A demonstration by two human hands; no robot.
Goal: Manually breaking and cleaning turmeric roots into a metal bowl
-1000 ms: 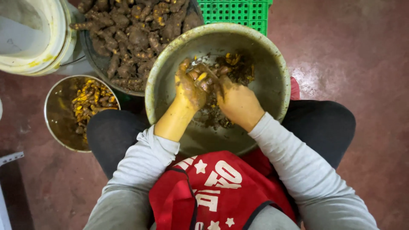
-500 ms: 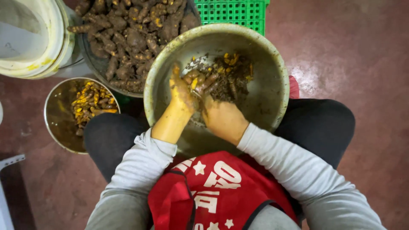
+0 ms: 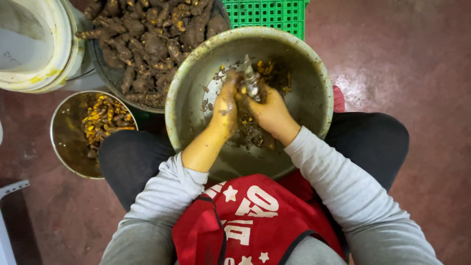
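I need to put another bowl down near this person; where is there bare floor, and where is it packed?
Bare red floor lies to the right of the big metal bowl, past the green crate. The left is crowded: white bucket, basin of unpeeled roots and small bowl of peeled pieces sit close together.

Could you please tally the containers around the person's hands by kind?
Metal bowls: 3, namely the big bowl under the left hand and right hand, the small bowl and the root bowl.
White bucket: 1
Green crate: 1
Total: 5
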